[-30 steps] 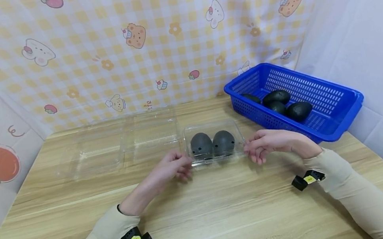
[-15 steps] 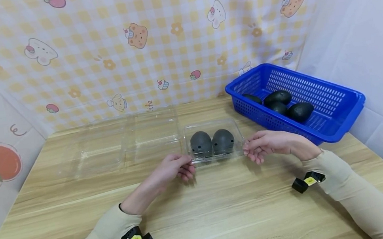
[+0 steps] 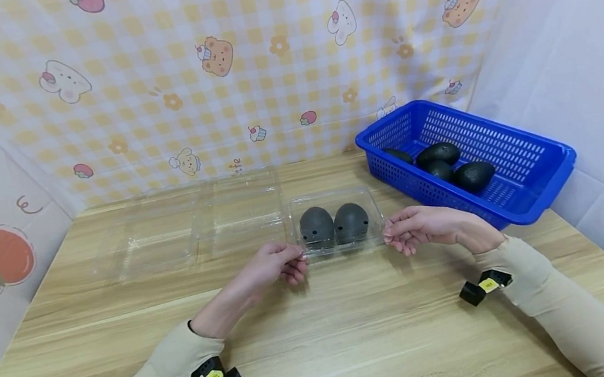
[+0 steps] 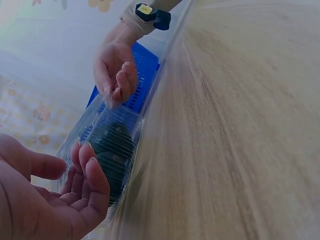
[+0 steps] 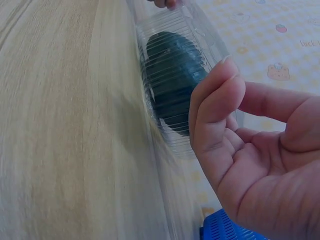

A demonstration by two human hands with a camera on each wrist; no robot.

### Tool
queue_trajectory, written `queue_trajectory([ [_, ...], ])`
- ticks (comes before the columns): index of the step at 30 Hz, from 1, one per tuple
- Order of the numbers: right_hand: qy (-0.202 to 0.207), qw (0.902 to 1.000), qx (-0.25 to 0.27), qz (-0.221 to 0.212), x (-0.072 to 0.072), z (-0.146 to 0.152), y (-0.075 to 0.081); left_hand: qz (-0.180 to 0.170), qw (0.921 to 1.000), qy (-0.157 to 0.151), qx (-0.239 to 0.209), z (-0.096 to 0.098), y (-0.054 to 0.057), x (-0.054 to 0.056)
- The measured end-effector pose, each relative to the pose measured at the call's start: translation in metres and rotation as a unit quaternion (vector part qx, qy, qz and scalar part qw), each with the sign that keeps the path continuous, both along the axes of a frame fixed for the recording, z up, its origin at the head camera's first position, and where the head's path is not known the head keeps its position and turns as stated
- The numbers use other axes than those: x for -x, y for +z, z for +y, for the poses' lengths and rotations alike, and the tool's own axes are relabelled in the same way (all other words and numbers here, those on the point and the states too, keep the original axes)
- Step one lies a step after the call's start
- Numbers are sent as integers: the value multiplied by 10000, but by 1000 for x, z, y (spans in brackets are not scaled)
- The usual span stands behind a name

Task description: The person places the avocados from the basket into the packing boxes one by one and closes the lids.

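Note:
A clear plastic clamshell box (image 3: 338, 249) stands mid-table with its lid down over two dark green avocados (image 3: 316, 225), lying side by side. At its front left corner my left hand (image 3: 274, 266) pinches the rim between thumb and fingertips. My right hand (image 3: 425, 227) pinches the rim at the front right corner in the same way. The left wrist view shows the box's ribbed side (image 4: 117, 150) beyond the curled fingers. In the right wrist view, one avocado (image 5: 172, 75) shows through the ribbed plastic, partly behind my fingers.
A blue slotted basket (image 3: 541, 203) with several avocados (image 3: 473, 176) stands at the back right, close to my right hand. Left of the box lie open clear plastic clamshells (image 3: 158, 237), lids toward the patterned curtain (image 3: 278, 84). Wooden tabletop (image 3: 342, 334) lies in front.
The box's front edge has shifted slightly away from me. My left fingertips have come a little further right, onto its corner. Over the last half second almost nothing has moved.

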State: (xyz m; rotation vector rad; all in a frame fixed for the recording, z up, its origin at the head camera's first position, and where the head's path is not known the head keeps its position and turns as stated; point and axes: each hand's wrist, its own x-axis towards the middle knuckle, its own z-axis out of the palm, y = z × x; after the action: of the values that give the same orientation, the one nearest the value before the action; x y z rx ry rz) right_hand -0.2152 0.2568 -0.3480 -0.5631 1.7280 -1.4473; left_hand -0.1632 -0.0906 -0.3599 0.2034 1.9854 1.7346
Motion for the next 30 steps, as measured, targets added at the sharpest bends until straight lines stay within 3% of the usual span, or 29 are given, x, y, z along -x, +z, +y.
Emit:
queue_trajectory([
  [13, -72, 9999, -81, 75, 2, 2, -2, 31, 9999, 164, -32, 5, -2, -1],
  [24, -535, 9985, -60, 7, 4, -3, -6, 83, 9960, 814, -353, 18, -7, 0],
  [30, -1093, 9939, 138, -41, 5, -3, -11, 141, 9945, 971, -378, 26, -7, 3],
])
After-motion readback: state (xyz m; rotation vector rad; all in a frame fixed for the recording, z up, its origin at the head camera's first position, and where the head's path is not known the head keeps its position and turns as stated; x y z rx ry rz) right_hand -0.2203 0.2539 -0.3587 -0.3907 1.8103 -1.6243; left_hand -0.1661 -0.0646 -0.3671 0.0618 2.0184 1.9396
